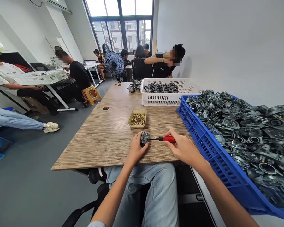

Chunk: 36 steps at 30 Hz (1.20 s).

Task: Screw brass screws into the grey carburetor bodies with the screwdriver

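My left hand [136,147] is closed around a small grey metal carburetor body [144,137], steadying it at the table's near edge. In my right hand [181,145] is a screwdriver [168,138] with a red and black handle, held level. Its thin shaft points left, and the tip meets the carburetor body; whether it sits in a screw is too small to tell. Just beyond my hands stands a small beige tray [137,126] filled with brass-coloured screws or jets [138,119].
On my right a blue crate [201,134] is heaped with metal carburetor parts [248,126]. Behind it a white crate [161,100] holds more, with several carburetors [134,86] beside it. A person [165,64] sits across the wooden table [92,138]; a fan [114,63] stands farther back.
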### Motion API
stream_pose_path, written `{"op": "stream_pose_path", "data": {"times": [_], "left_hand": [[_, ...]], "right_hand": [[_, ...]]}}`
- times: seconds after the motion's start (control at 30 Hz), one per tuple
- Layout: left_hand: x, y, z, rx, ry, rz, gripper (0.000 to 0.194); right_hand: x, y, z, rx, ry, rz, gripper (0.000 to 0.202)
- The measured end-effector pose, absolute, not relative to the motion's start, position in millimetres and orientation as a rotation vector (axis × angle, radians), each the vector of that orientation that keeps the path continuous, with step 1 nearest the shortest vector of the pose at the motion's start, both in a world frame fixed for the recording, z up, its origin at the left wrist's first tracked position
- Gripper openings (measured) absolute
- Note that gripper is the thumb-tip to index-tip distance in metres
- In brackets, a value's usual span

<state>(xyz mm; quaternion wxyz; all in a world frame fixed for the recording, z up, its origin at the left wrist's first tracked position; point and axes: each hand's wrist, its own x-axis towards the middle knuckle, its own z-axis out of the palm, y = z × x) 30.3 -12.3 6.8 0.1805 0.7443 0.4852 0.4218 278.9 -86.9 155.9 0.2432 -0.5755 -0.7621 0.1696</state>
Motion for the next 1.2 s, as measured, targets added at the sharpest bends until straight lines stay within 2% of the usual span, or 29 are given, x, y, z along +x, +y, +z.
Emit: {"op": "stream_pose_path", "data": {"times": [0.37,1.2], "left_hand": [[29.7,-12.2,5.5,2.101,1.37,1.187,0.061],[30.2,-12.4,6.2,2.114,1.373,1.193,0.06]], "right_hand": [[285.3,-84.0,157.9,-1.604,-1.99,0.392,0.017],[277.8,-83.2,154.9,-1.671,-1.958,0.376,0.021]]}}
